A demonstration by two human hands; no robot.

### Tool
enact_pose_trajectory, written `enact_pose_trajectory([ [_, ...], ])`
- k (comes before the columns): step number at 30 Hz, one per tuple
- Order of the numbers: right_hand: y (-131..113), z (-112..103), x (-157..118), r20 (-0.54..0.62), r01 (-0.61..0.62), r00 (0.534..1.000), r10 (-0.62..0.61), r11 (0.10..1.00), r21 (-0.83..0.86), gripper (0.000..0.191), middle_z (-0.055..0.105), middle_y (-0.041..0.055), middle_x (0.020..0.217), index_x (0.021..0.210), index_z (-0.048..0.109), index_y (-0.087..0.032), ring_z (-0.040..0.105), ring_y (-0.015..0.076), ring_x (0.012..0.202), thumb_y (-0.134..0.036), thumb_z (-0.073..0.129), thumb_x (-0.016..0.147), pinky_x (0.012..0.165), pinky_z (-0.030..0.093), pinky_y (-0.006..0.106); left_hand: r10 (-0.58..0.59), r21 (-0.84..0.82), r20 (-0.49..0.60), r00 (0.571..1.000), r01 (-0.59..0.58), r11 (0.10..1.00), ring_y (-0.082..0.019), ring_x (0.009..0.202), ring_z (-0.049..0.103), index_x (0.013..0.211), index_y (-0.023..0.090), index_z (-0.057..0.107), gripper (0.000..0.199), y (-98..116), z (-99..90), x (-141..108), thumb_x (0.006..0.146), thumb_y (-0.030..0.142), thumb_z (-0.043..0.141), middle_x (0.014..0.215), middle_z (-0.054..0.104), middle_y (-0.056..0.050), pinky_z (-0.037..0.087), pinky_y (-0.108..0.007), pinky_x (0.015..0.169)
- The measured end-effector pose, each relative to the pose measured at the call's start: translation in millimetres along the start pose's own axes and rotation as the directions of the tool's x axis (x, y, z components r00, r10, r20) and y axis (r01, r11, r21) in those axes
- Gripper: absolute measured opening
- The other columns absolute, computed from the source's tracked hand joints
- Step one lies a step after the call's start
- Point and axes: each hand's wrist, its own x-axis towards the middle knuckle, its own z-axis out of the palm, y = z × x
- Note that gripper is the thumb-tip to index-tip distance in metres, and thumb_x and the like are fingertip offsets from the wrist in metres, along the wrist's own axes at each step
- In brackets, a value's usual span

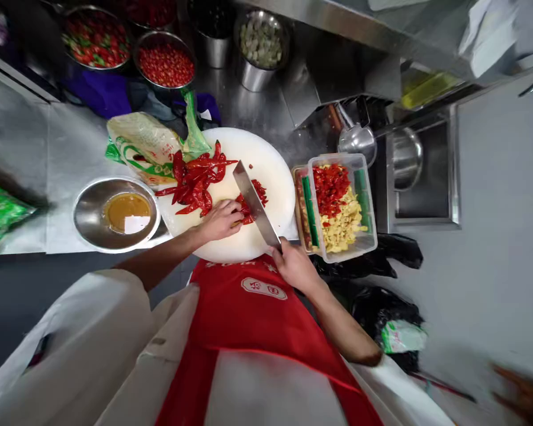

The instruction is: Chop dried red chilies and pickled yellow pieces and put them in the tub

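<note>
Our right hand (296, 267) wraps its fingers round the knife (256, 204). On the white board (270, 154), our left hand (221, 222) holds red pepper (247, 218) under bent fingers, beside the blade (253, 197).

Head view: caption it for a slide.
Knife in right hand, left hand at the red peppers on a white board.
</note>
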Motion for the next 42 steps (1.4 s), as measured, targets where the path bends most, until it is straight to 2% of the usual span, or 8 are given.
enact_pose_trajectory([
  [7,9.6,4.7,-23.7,0.135,-0.004,0.991,0.001,1.000,0.019,0.028,0.074,0.0100,0.092,0.115,0.054,-0.015,0.070,0.0236,0.086,-0.033,0.037,0.103,0.069,0.037,0.028,-0.041,-0.014,0.022,0.999,0.041,0.999,-0.025,0.111,0.052,0.098,0.023,0.070,0.019,2.3,7.4,4.9,0.092,0.026,0.052,0.109,0.062,-0.006,0.046,-0.042,0.098],
  [15,-9.7,14.8,43.3,0.029,-0.007,1.000,0.008,1.000,-0.030,0.031,0.073,0.0128,0.097,0.119,0.053,-0.016,0.068,0.0263,0.090,-0.035,0.035,0.103,0.072,0.040,0.029,-0.012,-0.011,0.036,0.999,0.013,1.000,-0.025,0.111,0.052,0.097,0.021,0.069,0.018,2.3,3.7,3.4,0.091,0.028,0.054,0.109,0.061,-0.007,0.045,-0.041,0.099],
  [21,-0.9,11.9,40.2,-0.062,0.082,0.994,-0.085,0.996,-0.046,0.029,0.068,0.0148,0.115,0.119,0.050,-0.015,0.066,0.0251,0.097,-0.029,0.033,0.101,0.080,0.044,0.030,-0.046,-0.028,0.054,0.998,0.047,0.998,-0.027,0.111,0.050,0.100,0.023,0.070,0.027,12.8,-1.2,1.8,0.085,0.044,0.064,0.113,0.058,-0.008,0.044,-0.044,0.099],
  [25,-11.1,9.8,44.1,-0.011,0.013,1.000,-0.014,0.988,-0.154,0.023,0.069,0.0161,0.107,0.115,0.048,-0.014,0.068,0.0284,0.092,-0.022,0.037,0.097,0.079,0.046,0.034,-0.111,-0.056,0.045,0.993,0.113,0.992,-0.027,0.114,0.048,0.099,0.025,0.070,0.030,25.3,1.2,1.0,0.082,0.050,0.067,0.116,0.056,-0.007,0.043,-0.045,0.101],
  [30,-20.4,-2.2,51.4,0.020,0.009,1.000,-0.005,0.977,-0.213,0.024,0.070,0.0177,0.103,0.118,0.042,-0.014,0.069,0.0300,0.095,-0.027,0.030,0.103,0.077,0.047,0.035,-0.197,0.008,0.022,0.980,0.197,0.980,-0.028,0.109,0.049,0.096,0.024,0.071,0.025,37.4,10.7,3.1,0.084,0.046,0.067,0.111,0.057,-0.009,0.046,-0.045,0.096],
  [37,-19.2,-29.8,18.2,0.000,0.065,0.998,-0.068,0.954,-0.293,0.019,0.071,0.0154,0.094,0.114,0.041,-0.016,0.070,0.0314,0.087,-0.024,0.031,0.101,0.071,0.047,0.035,-0.200,-0.093,-0.097,0.975,0.191,0.977,-0.023,0.104,0.053,0.088,0.019,0.068,0.018,32.3,12.8,-5.6,0.094,0.029,0.054,0.103,0.060,-0.009,0.048,-0.041,0.096],
  [40,-15.2,-28.4,-8.8,0.021,0.077,0.997,-0.074,0.949,-0.307,0.018,0.071,0.0144,0.089,0.112,0.041,-0.014,0.071,0.0307,0.083,-0.024,0.031,0.101,0.068,0.045,0.034,-0.197,-0.189,-0.181,0.963,0.163,0.968,-0.021,0.103,0.055,0.090,0.019,0.067,0.017,21.7,5.6,-15.5,0.094,0.028,0.054,0.102,0.061,-0.007,0.048,-0.038,0.095],
  [42,-13.6,-20.8,-23.2,0.034,0.075,0.997,-0.068,0.947,-0.311,0.017,0.071,0.0134,0.086,0.111,0.041,-0.014,0.071,0.0296,0.080,-0.023,0.031,0.101,0.066,0.044,0.033,-0.153,-0.193,-0.157,0.976,0.122,0.974,-0.021,0.104,0.055,0.091,0.019,0.067,0.014,14.3,1.4,-19.4,0.093,0.027,0.055,0.104,0.062,-0.007,0.048,-0.037,0.094],
])
